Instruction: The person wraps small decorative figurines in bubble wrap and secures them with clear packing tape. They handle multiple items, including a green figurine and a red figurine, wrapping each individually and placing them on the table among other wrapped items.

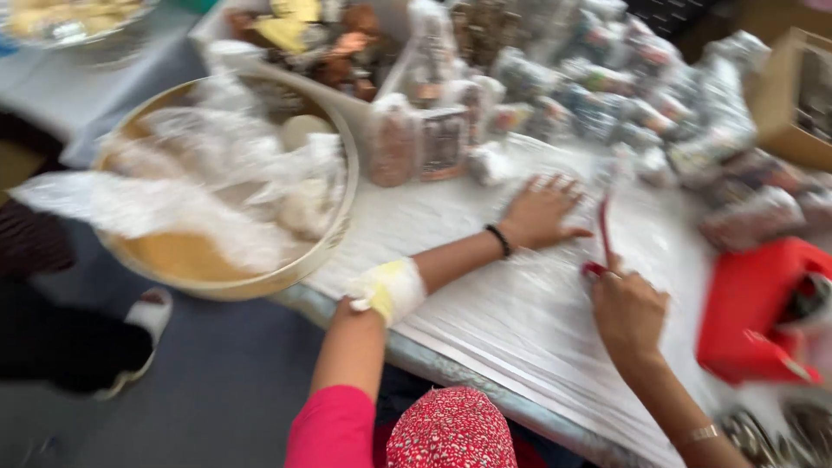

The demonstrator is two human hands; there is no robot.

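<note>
My left hand (542,211) lies flat, fingers spread, on a clear plastic sheet (555,286) spread over the white table (407,225). A black band circles that wrist and a yellow-white wrap covers the elbow. My right hand (626,308) grips red-handled scissors (601,243) whose blades point away from me, just right of the left hand. The picture is motion-blurred.
A wide round bowl (299,269) with crumpled clear plastic and pale lumps overhangs the table's left edge. Several clear packets of goods (555,87) crowd the far side. A red box (763,312) sits at right, a cardboard box (793,104) far right. Another person's white shoe (143,329) is on the floor.
</note>
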